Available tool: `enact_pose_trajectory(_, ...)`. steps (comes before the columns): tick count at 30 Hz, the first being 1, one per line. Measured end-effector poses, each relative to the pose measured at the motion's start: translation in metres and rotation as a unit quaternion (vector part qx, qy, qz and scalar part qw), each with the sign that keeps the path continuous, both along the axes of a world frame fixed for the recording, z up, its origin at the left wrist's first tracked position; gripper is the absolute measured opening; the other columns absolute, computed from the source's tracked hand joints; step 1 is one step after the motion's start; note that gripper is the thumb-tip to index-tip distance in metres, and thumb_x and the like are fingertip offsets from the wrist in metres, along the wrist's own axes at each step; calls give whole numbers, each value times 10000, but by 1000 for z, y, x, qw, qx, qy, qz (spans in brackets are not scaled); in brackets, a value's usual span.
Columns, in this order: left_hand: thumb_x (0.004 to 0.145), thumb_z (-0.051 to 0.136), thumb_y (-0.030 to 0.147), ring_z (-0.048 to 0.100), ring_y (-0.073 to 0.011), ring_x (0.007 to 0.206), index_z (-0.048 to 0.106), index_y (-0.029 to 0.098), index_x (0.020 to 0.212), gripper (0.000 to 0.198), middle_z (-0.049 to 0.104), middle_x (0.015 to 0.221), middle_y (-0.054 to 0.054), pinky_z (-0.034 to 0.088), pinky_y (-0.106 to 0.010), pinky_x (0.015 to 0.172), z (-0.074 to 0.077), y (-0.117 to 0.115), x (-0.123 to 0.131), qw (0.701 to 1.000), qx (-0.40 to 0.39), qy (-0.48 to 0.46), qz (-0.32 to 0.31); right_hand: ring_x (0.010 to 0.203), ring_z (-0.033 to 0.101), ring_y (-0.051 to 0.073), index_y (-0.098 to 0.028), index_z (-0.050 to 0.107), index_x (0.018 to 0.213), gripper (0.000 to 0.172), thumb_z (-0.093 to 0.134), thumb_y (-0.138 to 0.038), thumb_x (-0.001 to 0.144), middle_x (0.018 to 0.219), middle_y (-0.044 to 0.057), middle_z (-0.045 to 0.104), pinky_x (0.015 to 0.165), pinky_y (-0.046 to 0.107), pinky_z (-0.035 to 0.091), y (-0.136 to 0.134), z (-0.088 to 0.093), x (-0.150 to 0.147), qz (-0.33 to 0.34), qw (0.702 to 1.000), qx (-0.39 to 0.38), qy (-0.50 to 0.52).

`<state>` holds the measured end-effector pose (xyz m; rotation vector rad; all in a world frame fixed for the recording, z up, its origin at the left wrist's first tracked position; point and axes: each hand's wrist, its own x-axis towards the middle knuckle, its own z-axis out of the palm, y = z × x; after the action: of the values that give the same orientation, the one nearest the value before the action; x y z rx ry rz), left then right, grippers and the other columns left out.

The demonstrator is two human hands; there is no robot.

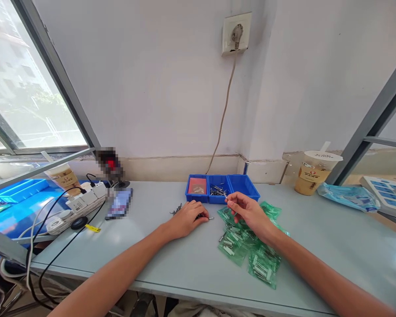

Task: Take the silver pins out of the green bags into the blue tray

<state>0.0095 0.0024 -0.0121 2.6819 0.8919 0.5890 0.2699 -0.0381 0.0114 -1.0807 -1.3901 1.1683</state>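
Observation:
My left hand (188, 219) lies on the table with its fingers curled over small metal pins. One pin (211, 218) pokes out by the fingertips, and a little heap of pins (176, 208) shows behind the hand. My right hand (247, 215) hovers over green plastic packets (232, 248), its thumb and forefinger pinched together; whatever is between them is too small to make out. Several of these packets hold metal pins and white pieces. Just behind both hands stands a blue three-part bin (207, 199), with pins (218, 190) in its middle compartment and a reddish packet (197, 186) in the left one.
A phone (119, 204) and a power strip (86, 200) with cables are at the left. Toward the right are a drink cup (317, 172), a light-blue plastic pack (348, 197) and a white tray (389, 193). A cord (225, 110) runs down the wall behind the bin.

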Motion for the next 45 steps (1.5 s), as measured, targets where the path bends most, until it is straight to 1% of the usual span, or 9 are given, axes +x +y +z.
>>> enact_pose_trajectory(5, 1075, 551, 393, 577, -200, 1022, 670, 225, 1085, 206, 681, 1078, -32, 425, -342, 924, -3, 2, 0, 1000, -8, -12, 2, 683, 501, 142, -221, 695, 978, 456, 734, -654, 842, 864, 23, 588, 541, 255, 479, -2, 2, 0, 27, 999, -19, 22)
enact_pose_trajectory(8, 1070, 559, 398, 585, -201, 1012, 669, 225, 1086, 205, 684, 1072, -33, 427, -342, 920, -5, 3, 0, 1000, -11, -18, 1, 672, 505, 144, -223, 694, 968, 481, 738, -680, 825, 862, 26, 588, 536, 263, 490, -2, 1, -2, 38, 998, -24, 33)
enact_pose_trajectory(12, 1070, 560, 398, 592, -200, 1016, 677, 225, 1084, 209, 683, 1074, -36, 429, -335, 918, -5, 4, 0, 1000, -8, -16, -1, 666, 513, 146, -226, 690, 964, 486, 769, -675, 798, 847, 20, 588, 522, 264, 483, 0, -2, -2, 26, 999, -22, 33)
enact_pose_trajectory(17, 1066, 570, 389, 592, -191, 1028, 674, 222, 1079, 197, 679, 1073, -32, 435, -320, 933, -5, 4, 0, 1000, -10, -19, -5, 667, 515, 148, -237, 689, 977, 434, 762, -638, 828, 840, 12, 603, 544, 271, 475, 2, -4, 1, 4, 1000, -11, 15)
enact_pose_trajectory(21, 1064, 575, 384, 586, -188, 1020, 667, 214, 1076, 193, 672, 1070, -34, 442, -311, 935, -6, 5, 0, 999, -10, -28, -13, 660, 507, 150, -241, 682, 970, 452, 761, -658, 814, 835, 7, 602, 545, 273, 468, 0, -2, 0, 1, 1000, -13, 12)
enact_pose_trajectory(26, 1067, 562, 402, 586, -203, 1021, 674, 211, 1078, 222, 674, 1073, -50, 449, -328, 941, -6, 6, 0, 999, -15, -28, -19, 653, 500, 146, -222, 685, 951, 499, 752, -693, 799, 857, 28, 610, 534, 266, 460, -1, 2, -2, 0, 1000, -15, 18)
enact_pose_trajectory(30, 1074, 546, 401, 586, -205, 1028, 682, 218, 1082, 228, 683, 1088, -48, 442, -332, 944, -8, 7, 0, 999, -10, -24, -21, 634, 486, 133, -219, 688, 952, 485, 740, -682, 820, 845, 23, 606, 527, 258, 446, 0, 2, -2, 7, 1000, -15, 19)
enact_pose_trajectory(39, 1076, 534, 424, 589, -214, 1040, 701, 228, 1091, 258, 687, 1082, -55, 440, -349, 963, -6, 7, 0, 1000, -7, -14, -15, 612, 488, 123, -234, 667, 964, 452, 743, -660, 830, 846, 0, 614, 530, 263, 428, 1, -1, -1, -3, 1000, -13, 18)
enact_pose_trajectory(45, 1077, 539, 399, 585, -203, 1023, 693, 228, 1080, 229, 684, 1083, -43, 436, -341, 939, -5, 6, 1, 1000, 7, -13, -12, 598, 534, 156, -253, 615, 953, 410, 722, -638, 860, 683, -29, 599, 568, 291, 451, -1, 0, 0, -6, 1000, -21, 4)
